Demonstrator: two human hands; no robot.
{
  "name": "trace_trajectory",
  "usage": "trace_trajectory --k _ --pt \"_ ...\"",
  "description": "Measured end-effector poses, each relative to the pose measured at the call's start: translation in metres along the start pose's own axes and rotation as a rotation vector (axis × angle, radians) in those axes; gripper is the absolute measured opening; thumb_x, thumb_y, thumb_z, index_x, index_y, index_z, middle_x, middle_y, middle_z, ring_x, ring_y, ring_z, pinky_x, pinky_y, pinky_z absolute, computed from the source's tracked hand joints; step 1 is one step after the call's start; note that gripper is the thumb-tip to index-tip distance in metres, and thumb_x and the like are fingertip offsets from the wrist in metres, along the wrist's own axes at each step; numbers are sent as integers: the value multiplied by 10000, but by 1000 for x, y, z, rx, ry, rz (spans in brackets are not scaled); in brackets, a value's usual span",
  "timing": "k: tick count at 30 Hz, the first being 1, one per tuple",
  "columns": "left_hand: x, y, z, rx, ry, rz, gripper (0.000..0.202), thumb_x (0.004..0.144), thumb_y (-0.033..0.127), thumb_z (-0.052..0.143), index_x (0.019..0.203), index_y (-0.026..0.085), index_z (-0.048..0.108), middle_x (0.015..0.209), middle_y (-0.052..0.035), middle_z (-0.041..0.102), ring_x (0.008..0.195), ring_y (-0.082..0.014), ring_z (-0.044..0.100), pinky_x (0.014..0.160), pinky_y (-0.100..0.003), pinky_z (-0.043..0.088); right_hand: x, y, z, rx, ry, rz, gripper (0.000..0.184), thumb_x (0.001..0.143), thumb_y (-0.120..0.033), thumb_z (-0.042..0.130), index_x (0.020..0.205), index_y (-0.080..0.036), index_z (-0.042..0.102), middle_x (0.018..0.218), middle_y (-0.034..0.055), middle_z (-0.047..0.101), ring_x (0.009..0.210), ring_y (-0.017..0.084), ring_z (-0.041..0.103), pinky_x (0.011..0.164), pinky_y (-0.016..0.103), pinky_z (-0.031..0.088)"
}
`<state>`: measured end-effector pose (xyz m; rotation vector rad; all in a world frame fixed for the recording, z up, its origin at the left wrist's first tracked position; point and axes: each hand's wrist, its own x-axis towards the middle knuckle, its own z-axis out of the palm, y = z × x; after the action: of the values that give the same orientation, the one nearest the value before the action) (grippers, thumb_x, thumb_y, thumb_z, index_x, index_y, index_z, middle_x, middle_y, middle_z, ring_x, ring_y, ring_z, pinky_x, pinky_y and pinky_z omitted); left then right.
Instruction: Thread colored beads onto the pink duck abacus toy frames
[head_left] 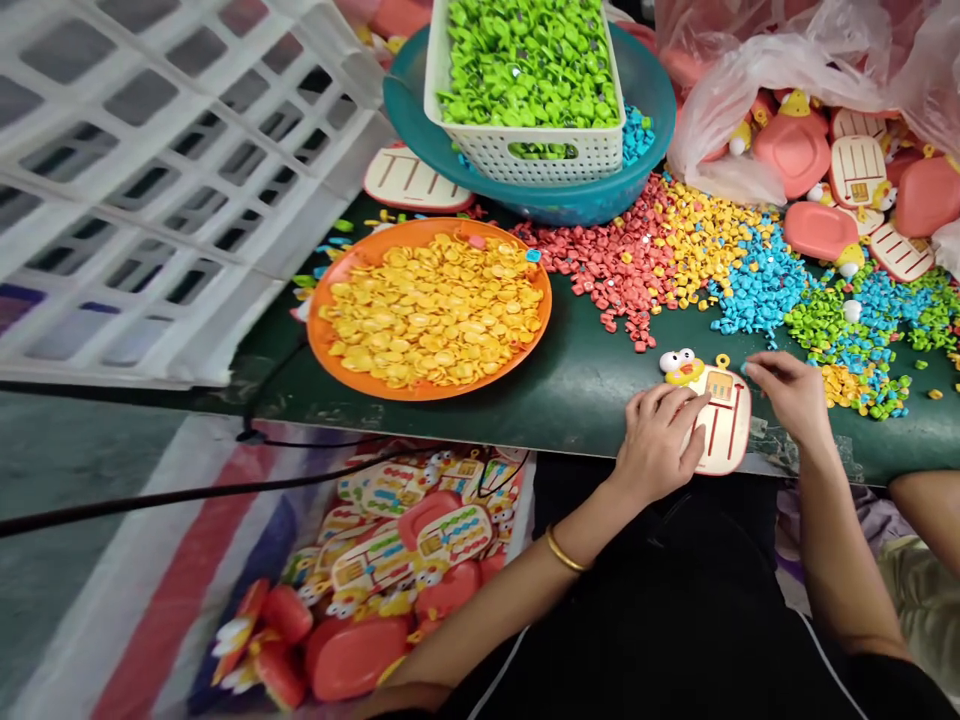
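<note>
My left hand [661, 440] is closed on the left side of a cream plastic toy board [726, 445], holding it at the front edge of the green table. The board has dark red slots, a printed square, a yellow ring and a duck-like head with bulging white eyes. To the right of the board, my right hand [796, 395] pinches a small blue piece [746, 369] between thumb and finger, close to the board's upper right corner. Behind the hands lie heaps of small red pieces [600, 265], yellow pieces [701, 245], blue pieces [765, 280] and green pieces [821, 315].
An orange tray [319, 340] holds flat yellow pieces. Behind it, a white basket [525, 155] of green pieces sits in a teal basin [577, 205]. A plastic bag [720, 150] holds toy boards. Below left, a striped sack [169, 590] holds more; a white crate [135, 110] stands left.
</note>
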<state>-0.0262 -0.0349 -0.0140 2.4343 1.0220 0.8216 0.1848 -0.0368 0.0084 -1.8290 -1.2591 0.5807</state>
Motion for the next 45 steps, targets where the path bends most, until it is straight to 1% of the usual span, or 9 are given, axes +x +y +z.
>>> trace_trajectory --k 5,8,15,19,22,26,35,42,45 --pt "0 -1 1 -54 -3 8 206 933 279 502 1040 193 657 1141 -102 667 1123 -280 544 980 -440 397 -36 4 0 -171 -7 -159 247 934 -329 550 983 -229 771 915 69 640 881 209 619 786 351 528" --pt "0 -1 1 -64 -4 21 253 944 331 517 1127 186 612 1152 -105 660 1119 -279 543 984 -440 402 -46 7 6 -249 15 -268 276 956 -284 513 1079 -231 755 954 87 612 908 219 597 808 372 529" --pt "0 -6 4 -108 14 -29 240 911 430 591 965 197 566 1092 -107 625 1102 -279 537 948 -431 438 -61 -5 21 -159 -116 -388 328 951 -182 453 1093 -271 736 1013 87 671 963 210 630 838 359 550" --pt "1 -7 4 -102 7 -29 232 896 423 615 920 196 571 1059 -105 624 1082 -279 541 943 -433 427 -16 8 9 -159 197 -188 227 908 -316 587 1050 -215 732 970 95 685 829 208 640 745 360 544" --pt "2 -5 2 -57 -5 5 284 909 398 593 1112 202 624 1132 -108 639 1128 -291 536 998 -470 381 17 22 -5 -292 353 -50 251 855 -378 641 907 -157 746 855 103 671 704 207 598 723 393 521" --pt "4 -3 -1 -31 -70 60 418 942 364 535 1341 242 568 1274 -95 644 1205 -296 525 1061 -496 327 7 20 -3 -251 241 -145 239 900 -363 593 862 -195 759 847 87 688 787 221 634 751 381 525" --pt "2 -3 4 -96 25 -22 328 888 400 617 1118 168 580 1121 -128 631 1122 -295 546 973 -451 432 -31 4 -3 -293 -145 -424 237 970 -261 500 986 -259 736 1043 86 694 993 227 621 880 397 545" --pt "2 -2 3 -108 3 -61 249 889 430 609 946 200 532 1069 -108 602 1071 -279 536 919 -430 449 -58 -4 13 -161 -136 -425 274 953 -183 472 1000 -268 728 1015 80 715 974 226 656 875 421 562" --pt "2 -4 3 -99 2 -51 250 901 443 593 927 200 540 1054 -110 603 1072 -281 533 911 -427 441 -42 -3 16 -104 -84 -385 251 954 -215 480 1017 -256 720 1045 80 716 996 218 660 890 405 550"
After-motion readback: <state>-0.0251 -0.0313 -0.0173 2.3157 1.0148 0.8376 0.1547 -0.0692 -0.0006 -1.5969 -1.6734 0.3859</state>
